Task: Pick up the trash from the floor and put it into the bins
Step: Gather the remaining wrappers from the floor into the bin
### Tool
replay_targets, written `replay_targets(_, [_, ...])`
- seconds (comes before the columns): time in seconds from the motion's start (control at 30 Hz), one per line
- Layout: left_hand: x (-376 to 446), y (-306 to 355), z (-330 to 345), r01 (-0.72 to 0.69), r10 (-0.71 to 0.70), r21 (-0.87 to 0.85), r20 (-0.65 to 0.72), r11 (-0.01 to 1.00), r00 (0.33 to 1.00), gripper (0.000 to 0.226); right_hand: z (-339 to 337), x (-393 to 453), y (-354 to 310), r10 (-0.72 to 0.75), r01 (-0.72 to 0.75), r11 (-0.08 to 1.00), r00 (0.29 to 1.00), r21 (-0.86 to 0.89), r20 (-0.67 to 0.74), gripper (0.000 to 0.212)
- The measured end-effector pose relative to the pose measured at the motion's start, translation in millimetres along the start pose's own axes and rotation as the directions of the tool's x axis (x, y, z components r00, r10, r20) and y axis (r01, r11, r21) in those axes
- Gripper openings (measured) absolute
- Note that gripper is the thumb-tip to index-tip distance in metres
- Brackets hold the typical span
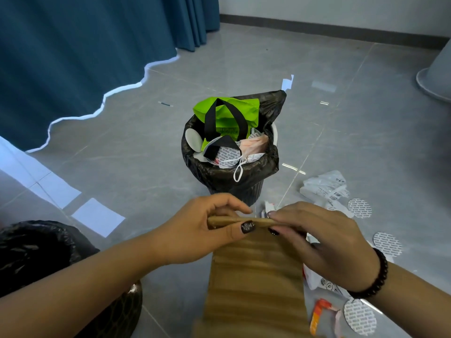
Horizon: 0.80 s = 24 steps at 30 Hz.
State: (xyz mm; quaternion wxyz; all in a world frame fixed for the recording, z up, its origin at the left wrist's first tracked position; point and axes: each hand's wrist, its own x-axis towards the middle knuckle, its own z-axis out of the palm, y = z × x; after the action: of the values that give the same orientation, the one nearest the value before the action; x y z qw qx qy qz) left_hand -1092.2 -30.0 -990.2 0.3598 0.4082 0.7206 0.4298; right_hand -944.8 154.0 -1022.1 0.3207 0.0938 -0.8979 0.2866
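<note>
Two bins wait: one near left, one far ahead, already heaped past its rim. My left hand pinches the cardboard by its folded top edge; my right hand curls round the same edge beside it. I judge the stiff sheet could slide off that full bin. More litter, seals and wrappers, lies right.

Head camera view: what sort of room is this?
Probably a plain indoor room, perhaps an office: grey tiled floor, blue curtains, and a lined bin stuffed with trash. I can't tell more exactly.
</note>
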Motion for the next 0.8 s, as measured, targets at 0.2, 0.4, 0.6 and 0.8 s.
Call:
replay_targets(0.2, [0.8,0.1,1.7,0.111,-0.096,-0.217,0.079,0.97,0.992,0.039,-2.4,3.0,4.0,-0.176,0.179,0.964,0.984,-0.195,0.03,0.016])
replay_targets(0.4, [0.8,0.2,2.4,-0.025,0.023,-0.053,-0.053,0.998,0.998,0.021,0.7,-0.2,6.1,0.035,-0.046,0.987,0.997,0.153,0.076,0.02])
replay_targets(0.6, [-0.1,-1.2,2.0,-0.098,0.1,0.02,-0.109,0.995,0.989,0.023,1.7,2.1,8.9,0.166,-0.164,0.962,0.986,0.217,0.009,0.022])
replay_targets(0.8, [0.3,-8.4,-4.4,0.283,-0.256,-0.216,0.147,0.935,0.956,0.057,3.9,2.4,7.9,0.016,-0.015,0.996,1.0,0.084,-0.017,0.011])
